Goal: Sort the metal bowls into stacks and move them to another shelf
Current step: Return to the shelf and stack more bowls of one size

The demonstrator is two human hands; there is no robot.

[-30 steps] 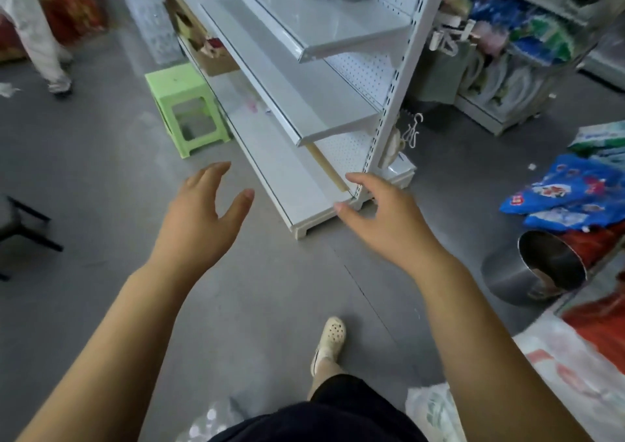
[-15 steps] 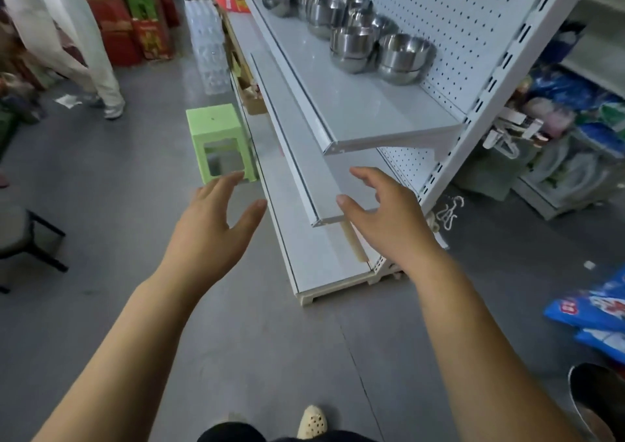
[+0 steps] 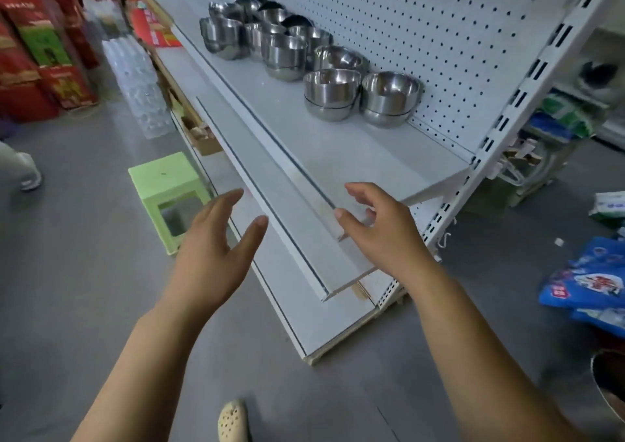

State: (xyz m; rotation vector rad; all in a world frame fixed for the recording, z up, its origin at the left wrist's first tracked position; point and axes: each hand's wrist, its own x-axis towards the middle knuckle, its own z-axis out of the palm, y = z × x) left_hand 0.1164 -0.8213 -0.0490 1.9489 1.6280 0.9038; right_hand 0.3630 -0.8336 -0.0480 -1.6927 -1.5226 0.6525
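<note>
1. The left hand [image 3: 209, 255] and right hand [image 3: 382, 235] are hovering before the shelving, fingers loosely spread, gripping nothing;
2. The metal bowls [image 3: 331, 93] are sitting stacked on the upper shelf [image 3: 338, 157], well apart from both hands.

Rear metal bowls [image 3: 250, 5] partly hidden behind the front stacks [image 3: 331, 93]; count unclear. The steel pot [image 3: 608, 387] is cut off at the right edge. The red boxes [image 3: 33, 52] are blurred.
</note>
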